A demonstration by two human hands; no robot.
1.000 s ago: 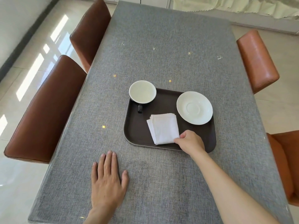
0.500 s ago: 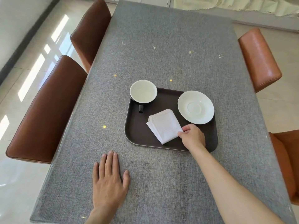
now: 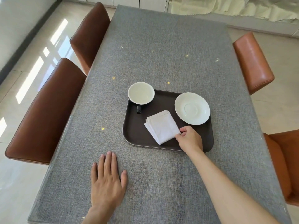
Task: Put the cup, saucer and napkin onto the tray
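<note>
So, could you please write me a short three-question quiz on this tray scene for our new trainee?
1. True or false: the saucer sits under the cup.
2. Which hand touches the napkin? A) left hand B) right hand C) neither
3. Fill in: the left hand lies flat on the ____, clear of the tray.

Key
1. False: the saucer sits empty at the tray's far right, and the cup stands apart at the far left corner.
2. B: its fingertips pinch the napkin's near right corner.
3. Table.
</note>
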